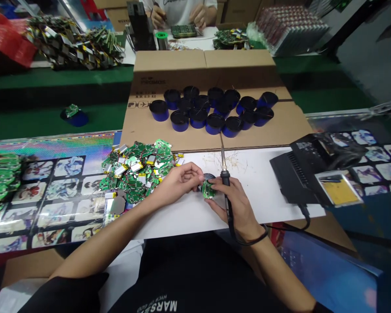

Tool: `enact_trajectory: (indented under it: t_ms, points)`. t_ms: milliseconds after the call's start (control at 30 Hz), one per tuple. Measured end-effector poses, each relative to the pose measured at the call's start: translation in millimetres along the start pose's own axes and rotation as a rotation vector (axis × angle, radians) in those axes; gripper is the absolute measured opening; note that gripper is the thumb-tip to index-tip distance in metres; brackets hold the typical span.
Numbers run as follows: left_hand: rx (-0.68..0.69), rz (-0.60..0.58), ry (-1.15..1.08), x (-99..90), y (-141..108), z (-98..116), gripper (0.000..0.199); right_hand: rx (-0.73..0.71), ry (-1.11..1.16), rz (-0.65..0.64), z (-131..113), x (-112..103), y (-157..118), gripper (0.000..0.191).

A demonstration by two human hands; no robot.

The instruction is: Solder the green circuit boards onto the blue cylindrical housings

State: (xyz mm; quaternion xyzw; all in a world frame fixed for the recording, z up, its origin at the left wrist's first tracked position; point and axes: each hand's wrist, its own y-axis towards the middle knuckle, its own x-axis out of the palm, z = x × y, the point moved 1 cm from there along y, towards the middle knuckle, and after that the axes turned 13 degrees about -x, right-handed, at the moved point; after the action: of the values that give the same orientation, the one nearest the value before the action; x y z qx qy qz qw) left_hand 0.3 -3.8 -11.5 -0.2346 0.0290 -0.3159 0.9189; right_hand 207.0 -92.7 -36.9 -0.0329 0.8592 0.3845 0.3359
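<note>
Pinching a small round green circuit board [208, 189] between curled fingers, the left hand [176, 181] holds it over a white sheet [263, 187], just in front of a dark round disc that it partly hides. The right hand [237, 204] grips a black soldering iron [225, 177] like a pen, with its fingers reaching onto the board and the metal tip pointing far, clear of the board. Wire clippings [229, 161] lie scattered on the sheet. Just left of the hands sits a large heap of green boards with silver pouch batteries [139, 171], and more green boards [1, 178] lie at the far left edge, on a glossy printed sheet [51, 195]. To the right stands a black soldering station [312, 161] beside a yellow sponge tray [339, 191]. Farther on, blue cans with black tops [215, 113] crowd a flattened cardboard box [169, 134]; no boards show on them. One lone blue can [74, 118] on the green counter [51, 124] carries a board. At the far end, a co-worker's hands [178, 16] work over another board.
</note>
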Motion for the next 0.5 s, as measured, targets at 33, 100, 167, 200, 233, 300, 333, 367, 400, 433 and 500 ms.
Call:
enact_trajectory:
  t_ms: [33, 100, 167, 200, 233, 300, 333, 367, 400, 433, 500]
  points:
    - [-0.003, -0.007, -0.009, -0.5, 0.5, 0.1, 0.032, -0.01, -0.01, 0.001, 0.1, 1.7, 1.3, 0.048]
    - [0.005, -0.008, -0.016, -1.5, 1.5, 0.1, 0.032, -0.016, -0.024, 0.015, 1.1, 3.6, 3.0, 0.048]
    - [0.017, -0.008, -0.017, -2.2, 2.5, -0.5, 0.03, -0.016, -0.038, 0.024, 2.1, 3.7, 3.7, 0.048]
    - [0.022, -0.009, -0.018, -2.3, 2.8, -0.9, 0.029, -0.015, -0.043, 0.021, 2.2, 3.3, 3.8, 0.049]
    - [0.028, -0.01, -0.017, -2.2, 3.1, -1.4, 0.029, -0.014, -0.044, 0.016, 1.9, 2.7, 3.8, 0.049]
    - [0.046, 0.0, -0.003, -1.8, 3.0, -2.1, 0.028, -0.009, -0.025, 0.011, 0.3, 1.5, 3.7, 0.051]
    - [0.055, 0.011, 0.012, -1.5, 2.8, -2.4, 0.027, 0.003, -0.002, 0.017, -0.8, 1.3, 3.7, 0.051]
    - [0.063, 0.023, 0.032, -1.1, 2.4, -2.6, 0.026, 0.027, 0.028, 0.034, -2.0, 1.3, 3.9, 0.051]
    - [0.067, 0.034, 0.053, -0.7, 2.0, -2.9, 0.025, 0.062, 0.062, 0.06, -3.0, 1.7, 4.3, 0.049]
    - [0.07, 0.04, 0.071, -0.4, 1.6, -3.2, 0.025, 0.103, 0.094, 0.094, -3.9, 2.6, 5.1, 0.046]
    - [0.072, 0.042, 0.096, 0.3, 1.1, -4.1, 0.024, 0.181, 0.142, 0.177, -5.2, 5.5, 8.1, 0.039]
